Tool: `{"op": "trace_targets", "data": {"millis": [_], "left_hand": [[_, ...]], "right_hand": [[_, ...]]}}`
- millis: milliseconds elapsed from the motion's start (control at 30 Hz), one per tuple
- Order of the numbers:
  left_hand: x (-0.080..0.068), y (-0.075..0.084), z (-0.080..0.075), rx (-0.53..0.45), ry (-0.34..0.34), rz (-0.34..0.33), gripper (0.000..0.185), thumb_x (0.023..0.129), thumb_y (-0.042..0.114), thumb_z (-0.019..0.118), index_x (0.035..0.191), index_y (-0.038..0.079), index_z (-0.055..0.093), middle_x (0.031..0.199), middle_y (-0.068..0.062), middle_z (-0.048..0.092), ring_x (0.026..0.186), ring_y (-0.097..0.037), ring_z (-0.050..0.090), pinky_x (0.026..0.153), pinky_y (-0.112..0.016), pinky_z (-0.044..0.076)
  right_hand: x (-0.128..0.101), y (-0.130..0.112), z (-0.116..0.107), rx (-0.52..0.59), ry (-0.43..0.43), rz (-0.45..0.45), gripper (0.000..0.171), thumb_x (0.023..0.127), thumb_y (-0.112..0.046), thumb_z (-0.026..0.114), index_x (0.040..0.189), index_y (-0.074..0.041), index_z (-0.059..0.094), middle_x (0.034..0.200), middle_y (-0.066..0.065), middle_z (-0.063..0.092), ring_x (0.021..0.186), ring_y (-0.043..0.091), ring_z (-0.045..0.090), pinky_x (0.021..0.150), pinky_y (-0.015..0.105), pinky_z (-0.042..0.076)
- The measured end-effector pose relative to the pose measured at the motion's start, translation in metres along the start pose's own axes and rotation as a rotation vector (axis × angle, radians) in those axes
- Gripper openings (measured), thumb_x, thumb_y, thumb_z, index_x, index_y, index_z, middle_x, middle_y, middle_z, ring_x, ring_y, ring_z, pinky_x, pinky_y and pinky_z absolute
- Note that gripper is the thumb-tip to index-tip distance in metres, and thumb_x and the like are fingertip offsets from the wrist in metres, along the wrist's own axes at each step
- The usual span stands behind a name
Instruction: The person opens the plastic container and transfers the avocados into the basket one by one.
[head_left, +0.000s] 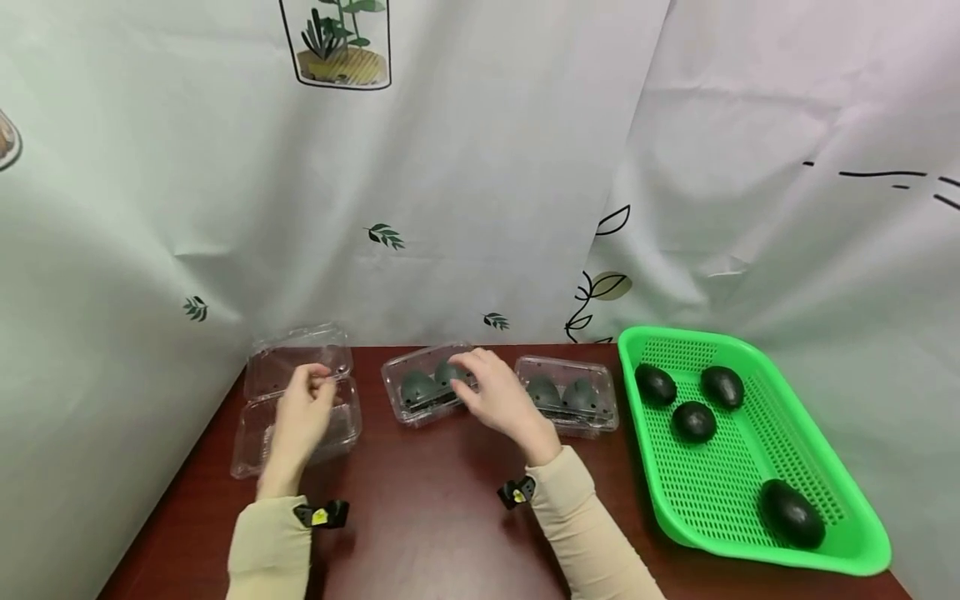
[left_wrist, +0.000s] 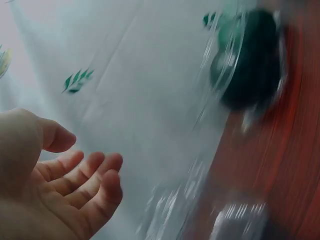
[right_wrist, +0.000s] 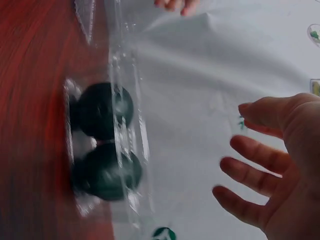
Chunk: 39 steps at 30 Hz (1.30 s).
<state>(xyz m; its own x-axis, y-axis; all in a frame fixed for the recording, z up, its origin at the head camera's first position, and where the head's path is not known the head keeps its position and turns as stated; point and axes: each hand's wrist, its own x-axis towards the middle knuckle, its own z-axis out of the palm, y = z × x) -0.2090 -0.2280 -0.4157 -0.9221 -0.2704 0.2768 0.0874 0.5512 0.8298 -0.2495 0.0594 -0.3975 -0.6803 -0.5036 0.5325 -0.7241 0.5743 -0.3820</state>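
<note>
on dark red table: two clamshell boxes (head_left: 429, 383) (head_left: 570, 393) packed, two avocados each. right hand (head_left: 501, 398) open over middle one. left hand (head_left: 303, 417) loosely curled, empty, over open empty clamshell (head_left: 258, 417) at 9 o'clock. four avocados (head_left: 693, 421) left in green basket (head_left: 750, 483) at 3 o'clock.

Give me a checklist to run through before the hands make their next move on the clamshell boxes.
1. Left hand free: ok, fingers loosely curled, holding nothing in the left wrist view.
2. Right hand free: ok, fingers spread, over the middle box.
3. Left box open and empty: ok, lid raised, no avocado seen inside.
4. Middle box filled: ok, two avocados inside; whether the lid is latched, cannot tell.
5. Right box filled: ok, two avocados inside.
6. Avocados left in the green tray: ok, four lie there.
</note>
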Motion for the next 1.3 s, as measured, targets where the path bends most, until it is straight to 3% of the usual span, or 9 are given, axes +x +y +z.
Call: {"op": "trace_targets", "data": {"millis": [167, 300, 400, 500, 600, 867, 1033, 1133, 1300], "left_hand": [[0.013, 0.011, 0.038, -0.051, -0.15, -0.035, 0.034, 0.099, 0.012, 0.044, 0.13, -0.003, 0.044, 0.11, -0.022, 0.06, 0.09, -0.027, 0.062, 0.076, -0.032, 0.048], [0.012, 0.014, 0.059, -0.005, -0.22, -0.069, 0.044, 0.1, 0.012, 0.039, 0.14, -0.006, 0.036, 0.127, -0.027, 0.05, 0.116, -0.039, 0.05, 0.095, -0.049, 0.041], [0.011, 0.015, 0.068, 0.036, -0.245, -0.092, 0.049, 0.1, 0.011, 0.035, 0.145, -0.007, 0.028, 0.138, -0.032, 0.037, 0.129, -0.045, 0.037, 0.104, -0.057, 0.03], [0.011, 0.011, 0.072, 0.036, -0.224, -0.129, 0.052, 0.1, 0.011, 0.033, 0.148, -0.008, 0.022, 0.142, -0.034, 0.03, 0.134, -0.047, 0.029, 0.107, -0.059, 0.023], [0.011, 0.004, 0.075, -0.001, -0.204, -0.167, 0.053, 0.099, 0.01, 0.031, 0.148, -0.01, 0.019, 0.139, -0.035, 0.031, 0.133, -0.047, 0.029, 0.107, -0.058, 0.022], [0.006, -0.009, 0.092, -0.083, -0.233, -0.239, 0.053, 0.1, 0.012, 0.024, 0.147, -0.01, 0.018, 0.138, -0.036, 0.036, 0.126, -0.045, 0.037, 0.103, -0.057, 0.029], [0.001, -0.012, 0.094, -0.205, -0.211, -0.317, 0.048, 0.104, 0.019, 0.02, 0.143, -0.009, 0.025, 0.124, -0.03, 0.043, 0.096, -0.034, 0.051, 0.081, -0.044, 0.043], [0.001, -0.014, 0.096, -0.299, -0.227, -0.353, 0.042, 0.105, 0.018, 0.022, 0.135, -0.009, 0.033, 0.111, -0.023, 0.043, 0.075, -0.023, 0.05, 0.067, -0.033, 0.044], [0.0, -0.02, 0.103, -0.457, -0.218, -0.398, 0.025, 0.106, 0.018, 0.025, 0.106, -0.001, 0.043, 0.089, -0.01, 0.045, 0.066, -0.013, 0.045, 0.056, -0.025, 0.042]], "right_hand": [[0.008, -0.004, 0.022, 0.021, -0.061, 0.009, 0.024, 0.092, -0.014, 0.068, 0.115, -0.007, 0.066, 0.094, 0.003, 0.065, 0.084, 0.015, 0.06, 0.073, 0.03, 0.047], [0.006, -0.01, 0.041, 0.027, -0.113, 0.023, 0.025, 0.093, -0.016, 0.068, 0.116, -0.008, 0.066, 0.096, 0.003, 0.065, 0.084, 0.013, 0.057, 0.074, 0.026, 0.046], [0.002, -0.012, 0.05, 0.003, -0.137, 0.04, 0.024, 0.093, -0.019, 0.068, 0.116, -0.011, 0.066, 0.098, 0.002, 0.065, 0.086, 0.011, 0.056, 0.075, 0.024, 0.046], [0.0, -0.015, 0.058, -0.036, -0.141, 0.028, 0.024, 0.092, -0.02, 0.068, 0.115, -0.013, 0.066, 0.096, 0.0, 0.064, 0.085, 0.01, 0.056, 0.077, 0.023, 0.046], [-0.001, -0.019, 0.065, -0.075, -0.148, 0.01, 0.023, 0.092, -0.02, 0.069, 0.114, -0.015, 0.067, 0.097, -0.002, 0.063, 0.087, 0.009, 0.055, 0.08, 0.022, 0.045], [-0.002, -0.024, 0.077, -0.193, -0.184, -0.026, 0.023, 0.092, -0.022, 0.069, 0.114, -0.018, 0.068, 0.102, -0.004, 0.063, 0.091, 0.011, 0.055, 0.081, 0.022, 0.044], [-0.003, -0.027, 0.087, -0.332, -0.223, -0.073, 0.02, 0.092, -0.027, 0.069, 0.111, -0.025, 0.069, 0.098, -0.008, 0.061, 0.088, 0.012, 0.053, 0.073, 0.025, 0.041], [-0.002, -0.026, 0.092, -0.379, -0.223, -0.082, 0.015, 0.091, -0.028, 0.07, 0.106, -0.027, 0.069, 0.093, -0.009, 0.06, 0.086, 0.011, 0.053, 0.068, 0.025, 0.038], [-0.002, -0.025, 0.097, -0.381, -0.136, -0.055, 0.004, 0.091, -0.023, 0.07, 0.094, -0.025, 0.069, 0.086, -0.01, 0.06, 0.079, 0.01, 0.053, 0.065, 0.023, 0.038]]}}
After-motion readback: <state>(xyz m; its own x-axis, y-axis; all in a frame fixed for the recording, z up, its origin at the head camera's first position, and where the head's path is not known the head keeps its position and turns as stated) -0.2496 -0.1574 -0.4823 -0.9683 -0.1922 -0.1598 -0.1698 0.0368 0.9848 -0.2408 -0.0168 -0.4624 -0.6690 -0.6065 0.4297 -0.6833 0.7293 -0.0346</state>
